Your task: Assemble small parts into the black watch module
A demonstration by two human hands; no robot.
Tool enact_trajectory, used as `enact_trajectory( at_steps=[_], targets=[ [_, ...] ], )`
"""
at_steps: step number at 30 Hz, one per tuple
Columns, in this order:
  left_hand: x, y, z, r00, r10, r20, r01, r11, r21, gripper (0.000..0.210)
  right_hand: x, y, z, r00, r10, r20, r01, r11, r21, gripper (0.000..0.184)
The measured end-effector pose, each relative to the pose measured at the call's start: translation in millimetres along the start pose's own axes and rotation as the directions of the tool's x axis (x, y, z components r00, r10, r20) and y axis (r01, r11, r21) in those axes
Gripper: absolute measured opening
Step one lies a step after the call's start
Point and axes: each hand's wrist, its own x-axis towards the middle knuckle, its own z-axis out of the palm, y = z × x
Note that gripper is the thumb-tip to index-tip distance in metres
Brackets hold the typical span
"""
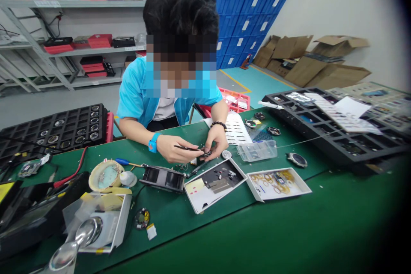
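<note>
Neither my left hand nor my right hand shows in the head view. Across the green table (224,233) sits a co-worker in a blue shirt (133,94). One of the co-worker's hands (175,147) holds tweezers (189,148) against a small dark part, which the other hand (218,141) grips; its kind I cannot make out. Below those hands stand a small black fan-like device (163,178), an open white box lid with tiny parts (196,199) and a second one with yellow rings (261,195). A round circuit board (141,218) lies nearer to me.
On the left are a magnifier (64,254), a white box (120,227), a black device (41,214), a round tin (96,175) and a white bottle (128,178). Black compartment trays (340,150) stand at the right, near a clear plastic case (257,150) and a watch case (297,159).
</note>
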Motion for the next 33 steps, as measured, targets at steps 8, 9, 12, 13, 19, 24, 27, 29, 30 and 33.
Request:
enact_trajectory(
  at_steps=[8,9,12,13,19,24,27,29,30,33],
  targets=[
    [17.2,-14.4,13.1,0.882,0.283,0.377,-0.412,0.85,0.327,0.028,1.2,-0.9,3.7,0.998,0.027,-0.054,-0.027,1.0,-0.01,0.058],
    [15.9,-13.6,10.1,0.881,0.282,0.38,-0.412,0.852,0.324,0.026,1.0,-2.4,3.9,0.998,0.022,-0.058,-0.023,1.0,-0.015,0.058],
    [8.6,-7.3,-2.6,0.917,0.206,0.341,-0.317,0.895,0.313,0.022,-0.4,-7.5,3.7,0.998,0.006,-0.057,-0.008,1.0,-0.029,0.058],
    [5.9,-4.8,-6.1,0.943,0.154,0.296,-0.243,0.925,0.292,0.023,-0.9,-8.7,3.6,0.998,0.002,-0.059,-0.004,1.0,-0.03,0.058],
    [-4.3,0.2,-4.5,0.992,-0.088,0.086,0.103,0.979,-0.178,0.035,-0.9,-6.3,5.7,0.996,-0.029,-0.086,0.023,0.998,-0.065,0.054],
    [-6.8,-1.6,-7.1,0.938,-0.245,0.243,0.345,0.703,-0.622,0.032,0.6,-1.1,7.9,0.994,-0.06,-0.096,0.052,0.995,-0.083,0.051],
    [-7.9,-2.2,-10.8,0.895,-0.289,0.34,0.441,0.451,-0.776,0.036,1.7,1.5,7.7,0.989,-0.103,-0.107,0.094,0.992,-0.086,0.049],
    [-9.8,-3.3,-9.3,0.885,-0.301,0.356,0.435,0.263,-0.861,0.037,2.9,4.1,7.9,0.981,-0.151,-0.121,0.14,0.985,-0.099,0.047],
    [-10.9,-4.0,-7.6,0.881,-0.309,0.358,0.422,0.175,-0.89,0.036,3.5,5.7,8.3,0.974,-0.185,-0.132,0.17,0.978,-0.119,0.046],
    [-13.9,-5.2,-2.1,0.869,-0.293,0.399,0.352,-0.2,-0.914,0.041,5.0,10.2,10.1,0.951,-0.265,-0.159,0.236,0.955,-0.182,0.043]
  ],
)
